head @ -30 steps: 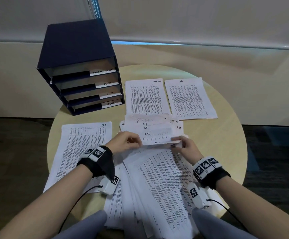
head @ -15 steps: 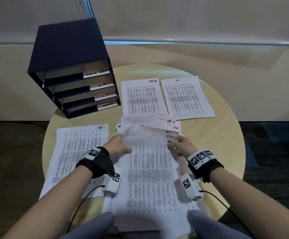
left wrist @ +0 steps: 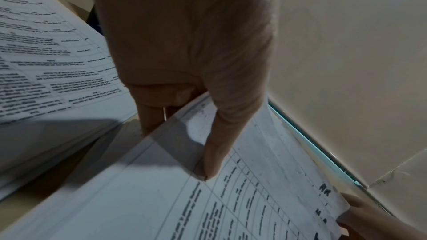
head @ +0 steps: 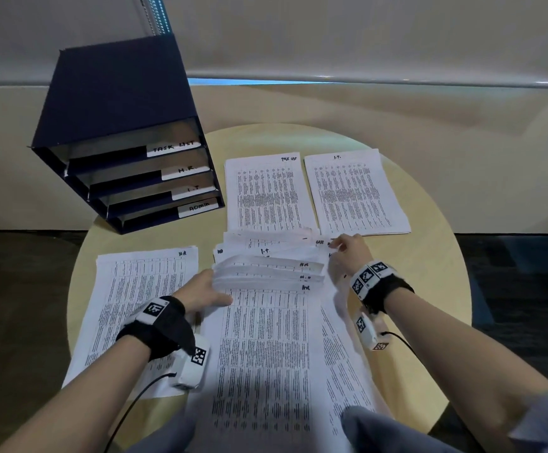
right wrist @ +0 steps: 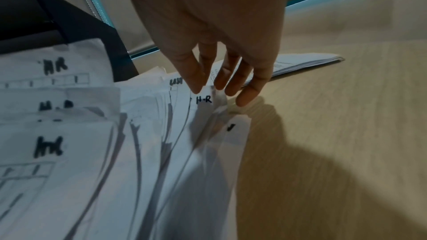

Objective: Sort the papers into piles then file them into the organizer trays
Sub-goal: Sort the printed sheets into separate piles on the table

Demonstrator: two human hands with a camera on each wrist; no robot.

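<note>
Round and pale, the wooden table (head: 429,289) is sitting against a beige wall under a drawn blind. At its far left corner a dark blue organizer (head: 125,132) is standing, its four trays labelled TASK LIST, H.R., I.T. and ADMIN from top to bottom.

Three sorted piles are lying flat: the task list pile (head: 267,194) just right of the organizer, the I.T. pile (head: 354,194) beside it, and the H.R. pile (head: 135,308) near my left forearm.

I am working through the unsorted stack (head: 266,354), which is spreading down the middle of the table toward my lap, its upper sheets fanned and curling so the handwritten corner labels are showing.

My left hand (head: 205,291) is pinching the stack's left edge: in the left wrist view my thumb (left wrist: 215,152) is pressing on the top printed sheet while my other fingers are curling underneath.

My right hand (head: 351,253) is reaching to the fanned upper right corners. Its fingers (right wrist: 231,79) are hanging nearly straight and loosely spread, with the thumb tip touching a corner marked H.R (right wrist: 204,99); I cannot tell whether that corner is actually being pinched.
</note>
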